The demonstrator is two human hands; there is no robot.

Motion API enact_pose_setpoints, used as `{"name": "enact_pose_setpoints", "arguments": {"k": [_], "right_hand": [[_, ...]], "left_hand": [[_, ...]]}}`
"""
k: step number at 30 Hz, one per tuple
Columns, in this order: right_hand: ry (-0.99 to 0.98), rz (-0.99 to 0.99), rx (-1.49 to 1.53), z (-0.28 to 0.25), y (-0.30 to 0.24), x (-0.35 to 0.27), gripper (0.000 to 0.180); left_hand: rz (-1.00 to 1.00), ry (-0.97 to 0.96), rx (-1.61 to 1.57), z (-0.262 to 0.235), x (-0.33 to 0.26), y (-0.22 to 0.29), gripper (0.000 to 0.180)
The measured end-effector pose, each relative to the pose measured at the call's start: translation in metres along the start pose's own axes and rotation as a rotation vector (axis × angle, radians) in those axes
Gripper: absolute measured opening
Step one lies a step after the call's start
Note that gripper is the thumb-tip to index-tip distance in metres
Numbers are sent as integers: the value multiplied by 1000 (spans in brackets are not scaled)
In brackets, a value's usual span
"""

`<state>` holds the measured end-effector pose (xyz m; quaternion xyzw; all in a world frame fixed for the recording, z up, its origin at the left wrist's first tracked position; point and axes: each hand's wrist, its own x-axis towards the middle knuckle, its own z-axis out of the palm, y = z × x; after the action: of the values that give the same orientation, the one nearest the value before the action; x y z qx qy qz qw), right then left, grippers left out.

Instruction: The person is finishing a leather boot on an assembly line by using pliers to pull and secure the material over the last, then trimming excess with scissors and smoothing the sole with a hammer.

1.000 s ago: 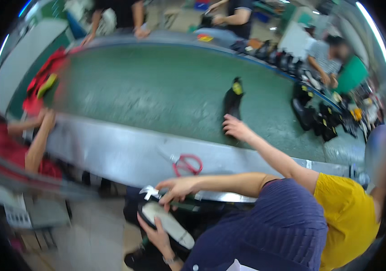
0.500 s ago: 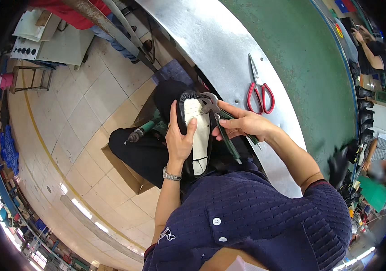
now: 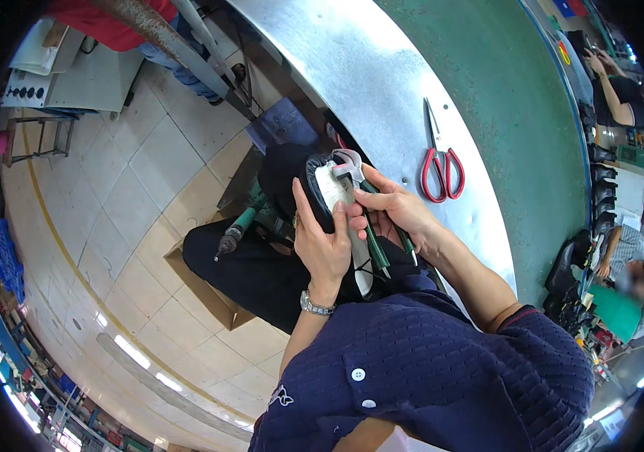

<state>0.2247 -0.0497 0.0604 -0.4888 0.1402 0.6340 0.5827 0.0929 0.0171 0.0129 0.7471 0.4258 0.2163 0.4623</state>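
Shoe (image 3: 331,188) is sole up over the person's lap, toe away from the body — cream sole face, black upper drawn over the toe edge in fine gathers, dark line crossing near the heel; left hand (image 3: 323,245) clasps it, thumb on the sole face; right hand (image 3: 397,211) wraps green-handled pincers (image 3: 376,252), metal head at the toe edge — bite on the upper cannot be told; red-handled scissors (image 3: 438,143) lie nearby on the metal bench edge (image 3: 382,83).
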Motion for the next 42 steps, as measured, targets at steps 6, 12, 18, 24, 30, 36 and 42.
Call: {"name": "enact_pose_setpoints", "arguments": {"k": [6, 12, 18, 24, 30, 36, 42], "right_hand": [[-154, 83, 320, 2, -12, 14, 29], [-174, 90, -48, -16, -28, 2, 50], [-107, -346, -1295, 3, -31, -30, 74], [-137, -201, -1529, 11, -38, -16, 76], [-74, -225, -818, 14, -18, -2, 68], [-213, -2, -781, 3, -49, 0, 73], [-157, 73, -1014, 2, -58, -25, 74]], "left_hand": [[10, 55, 8, 2, 1, -2, 70], [-56, -32, -125, -10, -2, -11, 69], [-85, -82, -157, -17, -5, -9, 68], [-99, -117, -161, -15, -3, -10, 70], [-88, -107, -138, -13, 1, -9, 69], [-69, -109, -159, -14, 0, -15, 68], [-81, -128, -167, -16, -2, -15, 68]]}}
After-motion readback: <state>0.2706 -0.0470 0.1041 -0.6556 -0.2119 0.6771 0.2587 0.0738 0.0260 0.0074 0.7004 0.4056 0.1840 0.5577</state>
